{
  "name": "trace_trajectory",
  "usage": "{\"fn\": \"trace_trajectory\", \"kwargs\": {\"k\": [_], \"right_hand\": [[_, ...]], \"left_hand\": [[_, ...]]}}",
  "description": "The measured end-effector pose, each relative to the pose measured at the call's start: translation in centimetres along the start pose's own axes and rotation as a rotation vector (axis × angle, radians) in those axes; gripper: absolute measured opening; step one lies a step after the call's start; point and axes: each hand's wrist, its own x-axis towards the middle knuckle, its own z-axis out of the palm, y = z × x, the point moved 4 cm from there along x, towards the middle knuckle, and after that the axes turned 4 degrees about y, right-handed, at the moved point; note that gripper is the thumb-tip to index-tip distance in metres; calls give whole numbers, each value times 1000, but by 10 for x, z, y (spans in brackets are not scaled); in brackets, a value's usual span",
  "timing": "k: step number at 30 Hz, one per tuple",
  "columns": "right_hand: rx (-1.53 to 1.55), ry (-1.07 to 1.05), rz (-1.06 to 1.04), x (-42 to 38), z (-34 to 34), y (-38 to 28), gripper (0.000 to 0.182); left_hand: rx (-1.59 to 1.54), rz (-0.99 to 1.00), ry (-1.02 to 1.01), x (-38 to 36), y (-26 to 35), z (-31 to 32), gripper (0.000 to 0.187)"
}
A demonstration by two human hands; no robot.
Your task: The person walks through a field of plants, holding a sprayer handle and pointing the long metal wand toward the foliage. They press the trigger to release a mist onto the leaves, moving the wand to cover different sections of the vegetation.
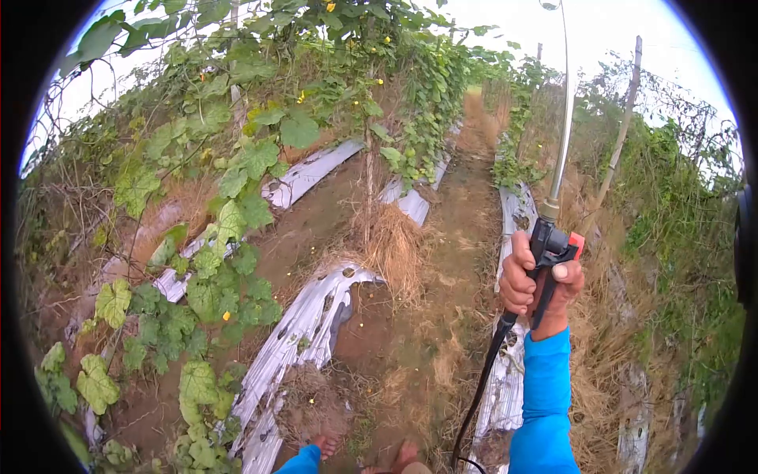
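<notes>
My right hand (545, 276) is wrapped around the black handle of a spray wand (545, 237), its thumb across the trigger side near a red part. The wand's metal tube rises steeply to a curved tip at the top edge. A black hose (476, 395) runs down from the handle past my blue sleeve. Low in the frame, my left hand (324, 447) shows small beyond its blue cuff, fingers apparently curled; whatever they hold is hidden.
Leafy vines with yellow flowers (225, 316) climb on the left. Torn silver plastic mulch (296, 332) covers the beds. A dirt path (470, 166) runs ahead between trellises, with a leaning wooden post (620, 150) at right. Dry straw (395, 245) lies around a stake. A bare foot (407, 453) shows below.
</notes>
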Motion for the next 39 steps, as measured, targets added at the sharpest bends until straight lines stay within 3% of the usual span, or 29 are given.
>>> {"fn": "trace_trajectory", "kwargs": {"k": [4, 7, 18, 23, 27, 30, 32, 37, 39], "right_hand": [[114, -158, 56, -5, 45, -11, 39], [108, -242, 50, -11, 66, -26, 37], [181, -311, 115, -105, 134, -61, 36], [30, -74, 110, -155, 167, -60, 36], [-20, -1, 104, -180, 196, -65, 33], [-169, 176, 54, -194, 213, -63, 31], [-204, 211, 25, -197, 224, -58, 29], [-375, 347, -58, -203, 252, -41, 25], [-379, 363, -60, -204, 265, -30, 25]], "left_hand": [[8, -107, -50, -18, -61, -12, 57], [-26, 35, -87, -12, -105, -24, 57], [22, 108, 60, -75, -172, 15, 47], [20, 110, 16, -121, -258, 19, 48], [48, 55, 67, -152, -308, 14, 49], [59, -7, 129, -162, -334, 5, 50], [5, -4, 175, -172, -334, 1, 33], [-36, 92, 110, -182, -328, 5, 34], [-52, 170, -10, -180, -325, 6, 35]]}}
